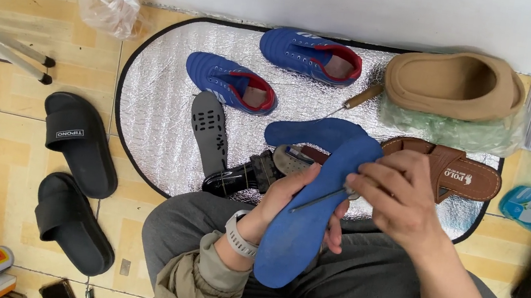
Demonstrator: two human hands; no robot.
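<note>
While gripping a blue insole [298,235], left hand [286,196]; right hand [402,201] fingers pinching a thin metal tool [320,199].

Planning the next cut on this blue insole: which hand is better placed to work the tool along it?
Probably the right hand: it grips the thin tool against the insole, while the left hand supports the insole from beneath.

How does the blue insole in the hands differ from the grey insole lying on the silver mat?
The blue insole is held up over the lap by the left hand, while the grey insole lies flat and untouched on the silver mat. The blue one looks smooth; the grey one shows rows of small holes. Both have an elongated foot shape.
</note>
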